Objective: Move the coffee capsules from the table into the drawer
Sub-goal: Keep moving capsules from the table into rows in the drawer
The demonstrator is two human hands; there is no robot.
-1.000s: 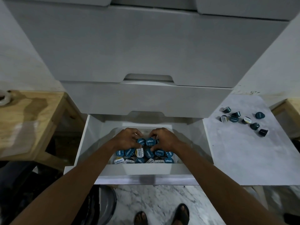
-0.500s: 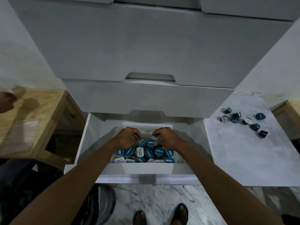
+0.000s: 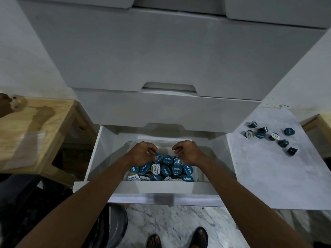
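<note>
left hand (image 3: 141, 153), right hand (image 3: 190, 152): fingertips curled under, grip unclear. drawer front (image 3: 161, 188) partly hides nearest coffee capsules (image 3: 188, 178).

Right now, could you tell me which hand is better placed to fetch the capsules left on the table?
Probably the right hand: the loose capsules lie on the table right of the drawer, on its side; the left hand would have to cross over.

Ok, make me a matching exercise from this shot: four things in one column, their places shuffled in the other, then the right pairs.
1 loose coffee capsules
2 packed coffee capsules
3 wooden table
4 sandalled feet

A in the open drawer
B on the marbled floor
C on the marbled table, right of the drawer
D left of the drawer

Pairs: 1-C, 2-A, 3-D, 4-B.
</note>
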